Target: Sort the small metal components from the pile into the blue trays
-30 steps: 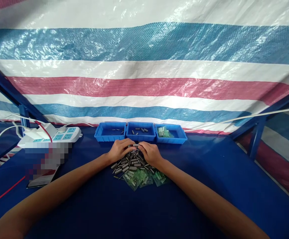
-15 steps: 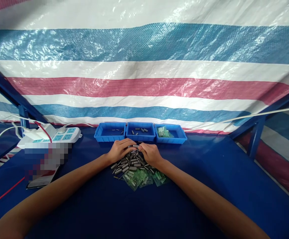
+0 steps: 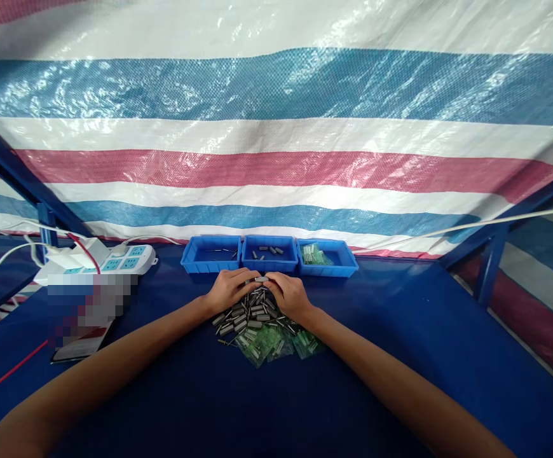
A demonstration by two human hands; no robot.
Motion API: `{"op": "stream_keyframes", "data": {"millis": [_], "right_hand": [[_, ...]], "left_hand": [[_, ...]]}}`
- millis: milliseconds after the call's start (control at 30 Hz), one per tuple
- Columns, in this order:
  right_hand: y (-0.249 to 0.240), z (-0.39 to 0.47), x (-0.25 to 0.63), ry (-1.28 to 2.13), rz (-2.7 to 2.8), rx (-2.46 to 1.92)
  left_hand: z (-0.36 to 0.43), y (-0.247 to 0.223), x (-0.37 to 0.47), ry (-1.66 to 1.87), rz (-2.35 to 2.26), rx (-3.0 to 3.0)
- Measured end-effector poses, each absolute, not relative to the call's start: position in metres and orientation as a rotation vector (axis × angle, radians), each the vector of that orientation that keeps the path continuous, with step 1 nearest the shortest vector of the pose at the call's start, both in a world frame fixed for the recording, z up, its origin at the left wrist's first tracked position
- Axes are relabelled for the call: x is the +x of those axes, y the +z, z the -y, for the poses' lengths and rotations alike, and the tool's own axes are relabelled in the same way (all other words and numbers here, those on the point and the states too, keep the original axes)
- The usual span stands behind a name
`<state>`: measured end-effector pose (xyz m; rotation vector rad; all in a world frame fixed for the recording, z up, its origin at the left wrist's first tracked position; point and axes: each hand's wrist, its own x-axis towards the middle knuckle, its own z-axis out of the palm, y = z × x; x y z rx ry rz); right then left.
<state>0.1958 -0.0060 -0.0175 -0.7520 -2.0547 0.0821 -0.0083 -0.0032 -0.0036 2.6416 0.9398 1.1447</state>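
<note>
Left hand (image 3: 229, 289) and right hand (image 3: 292, 295), barely moved from moments earlier, arch over a pile (image 3: 244, 315), fingers (image 3: 243, 275) pinching a piece (image 3: 261, 279).

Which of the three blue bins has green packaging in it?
The rightmost bin; the middle bin holds short grey pieces, the left bin a few thin pieces.

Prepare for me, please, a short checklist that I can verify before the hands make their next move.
1. Small grey part between the fingertips of left hand and right hand: ok.
2. Grip firm on both ends: cannot tell, fingers cover them.
3. Blue bins side by side, beyond the hands: ok.
4. Green bags separate from the pile of loose parts: not ok, they overlap its near edge.
5. Power strip away from the pile: ok, off to the left.
</note>
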Motion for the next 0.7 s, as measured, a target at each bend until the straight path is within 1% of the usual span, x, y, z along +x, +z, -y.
{"op": "stream_keyframes", "data": {"millis": [300, 533, 700], "right_hand": [[-0.0175, 0.0076, 0.1957, 0.183, 2.05, -0.79], [-0.0158, 0.0084, 0.1959, 0.193, 2.029, -0.777], [-0.0158, 0.0089, 0.1962, 0.226, 2.032, -0.791]], "left_hand": [[0.0024, -0.005, -0.0081, 1.13, -0.984, 2.622], [0.0033, -0.0037, -0.0082, 1.136, -0.978, 2.627], [0.0035, -0.0047, -0.0066, 1.196, -1.004, 2.647]]}}
